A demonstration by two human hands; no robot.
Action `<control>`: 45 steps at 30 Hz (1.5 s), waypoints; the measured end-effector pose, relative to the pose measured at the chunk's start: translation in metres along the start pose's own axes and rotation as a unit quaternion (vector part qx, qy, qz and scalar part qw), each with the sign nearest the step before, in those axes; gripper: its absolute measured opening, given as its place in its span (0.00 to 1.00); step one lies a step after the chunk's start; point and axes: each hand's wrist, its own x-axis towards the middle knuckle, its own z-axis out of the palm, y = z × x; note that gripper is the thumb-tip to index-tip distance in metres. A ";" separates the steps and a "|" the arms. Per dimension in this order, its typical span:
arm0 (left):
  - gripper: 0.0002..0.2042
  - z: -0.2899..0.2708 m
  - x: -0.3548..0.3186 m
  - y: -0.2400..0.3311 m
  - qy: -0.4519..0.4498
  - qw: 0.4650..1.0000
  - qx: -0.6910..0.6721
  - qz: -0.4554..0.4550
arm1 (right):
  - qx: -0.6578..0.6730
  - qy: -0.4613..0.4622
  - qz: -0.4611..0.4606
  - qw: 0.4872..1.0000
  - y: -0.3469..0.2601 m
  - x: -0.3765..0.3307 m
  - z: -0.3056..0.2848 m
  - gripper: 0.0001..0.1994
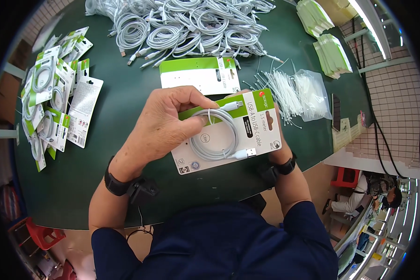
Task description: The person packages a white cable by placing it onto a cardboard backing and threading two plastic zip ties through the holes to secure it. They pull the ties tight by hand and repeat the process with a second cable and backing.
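A white and green backing card (261, 126) is held up in front of me, tilted. Coiled on its face is a white USB cable (236, 135), with a plug at each end and tied to the card at its upper left and lower right. My left hand (161, 123) pinches the coil at the upper-left tie (209, 115), thumb and forefinger close together. Behind the card's right side is my right hand (283, 151), gripping the card; most of its fingers are hidden.
Coiled white cables (191, 28) heap along the far side. Flat cards (186, 74) lie before them. White cable ties (284, 98) spill beside a clear bag (312, 95). Finished cable cards (46, 102) pile at left; card stacks (332, 56) and a phone (335, 112) lie right.
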 end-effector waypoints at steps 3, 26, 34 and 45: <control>0.12 -0.001 0.002 0.002 -0.001 0.999 0.032 0.011 | 0.377 -0.034 0.103 0.920 0.012 -0.013 0.020 0.30; 0.19 0.029 0.009 -0.007 -0.054 0.965 0.230 0.114 | -0.099 -0.016 -0.178 0.979 0.006 0.028 -0.008 0.06; 0.22 0.042 0.013 -0.007 -0.112 0.868 0.441 0.199 | -0.140 -0.011 -0.228 0.964 0.023 0.027 -0.015 0.06; 0.15 0.068 0.027 0.008 -0.088 0.900 0.412 0.110 | -0.135 -0.018 -0.212 0.968 0.020 0.025 -0.041 0.04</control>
